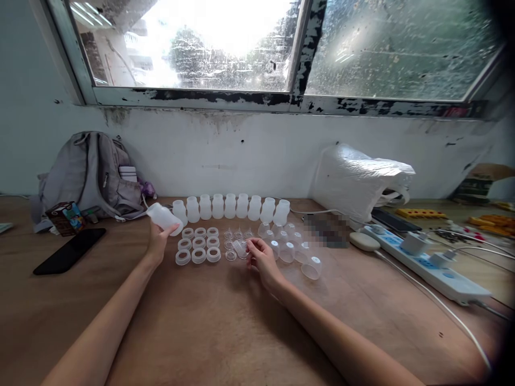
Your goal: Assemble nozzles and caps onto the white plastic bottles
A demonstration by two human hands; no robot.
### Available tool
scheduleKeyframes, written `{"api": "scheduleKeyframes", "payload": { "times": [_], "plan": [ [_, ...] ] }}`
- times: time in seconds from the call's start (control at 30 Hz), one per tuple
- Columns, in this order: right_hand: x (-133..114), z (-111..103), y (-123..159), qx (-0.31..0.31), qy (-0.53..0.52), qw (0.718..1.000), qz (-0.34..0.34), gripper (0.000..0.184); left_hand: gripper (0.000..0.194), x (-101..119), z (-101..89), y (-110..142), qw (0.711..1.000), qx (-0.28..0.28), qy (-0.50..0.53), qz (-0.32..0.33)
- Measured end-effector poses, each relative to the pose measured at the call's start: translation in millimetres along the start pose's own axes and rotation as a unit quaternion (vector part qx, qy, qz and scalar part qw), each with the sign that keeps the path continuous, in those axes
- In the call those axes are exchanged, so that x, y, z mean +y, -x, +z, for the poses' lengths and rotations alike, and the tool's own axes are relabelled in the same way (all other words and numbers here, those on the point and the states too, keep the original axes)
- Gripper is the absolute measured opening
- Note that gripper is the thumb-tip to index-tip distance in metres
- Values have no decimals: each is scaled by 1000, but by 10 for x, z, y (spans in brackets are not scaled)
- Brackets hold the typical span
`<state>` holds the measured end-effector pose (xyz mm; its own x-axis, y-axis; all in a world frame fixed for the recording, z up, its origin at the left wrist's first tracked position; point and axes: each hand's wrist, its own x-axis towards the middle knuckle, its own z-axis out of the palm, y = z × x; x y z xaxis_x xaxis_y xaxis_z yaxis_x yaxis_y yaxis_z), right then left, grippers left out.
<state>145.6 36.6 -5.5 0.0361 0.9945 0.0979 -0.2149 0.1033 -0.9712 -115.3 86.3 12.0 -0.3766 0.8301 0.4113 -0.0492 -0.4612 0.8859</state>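
Observation:
Raised at the left end of a row of frosted baby bottles (pixel 218 206), my left hand (pixel 156 238) is closed around another frosted bottle (pixel 161 215), which is tilted. My right hand (pixel 261 261) has its thumb and fingers pinched together at a group of clear bottle nipples (pixel 238 234). A small clear piece (pixel 240 247) lies at its fingertips; whether they grip it is hard to see. Left of the nipples, whitish collar rings (pixel 198 243) are laid out in rows. Clear domed caps (pixel 287 252) stand right of my right hand, one (pixel 311 267) nearest me.
A black phone (pixel 70 251), a small box (pixel 65 217) and a grey backpack (pixel 90 171) occupy the left side. At right are a white power strip (pixel 426 264) with cables, a pale rounded device (pixel 364 241) and a white plastic bag (pixel 358 179). The wall and window rise behind.

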Motion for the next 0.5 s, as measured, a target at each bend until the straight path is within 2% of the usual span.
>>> {"api": "scheduleKeyframes", "payload": {
  "times": [0.07,0.13,0.2,0.3,0.5],
  "plan": [
    [75,26,-2,-11,32,999,-14,25,59,-174,-199,-125,988,70,-139,12],
    [121,42,-2,-26,65,997,-31,26,60,-324,-345,-180,970,97,-222,-13],
    [130,49,13,-42,99,993,-53,24,61,-423,-419,-194,955,71,-286,-38],
    [94,61,71,-63,168,977,-112,19,61,-479,-426,-207,930,21,-362,-53],
    [43,124,213,-110,338,904,-237,8,63,-496,-377,-328,885,6,-462,-51]
  ]
}}
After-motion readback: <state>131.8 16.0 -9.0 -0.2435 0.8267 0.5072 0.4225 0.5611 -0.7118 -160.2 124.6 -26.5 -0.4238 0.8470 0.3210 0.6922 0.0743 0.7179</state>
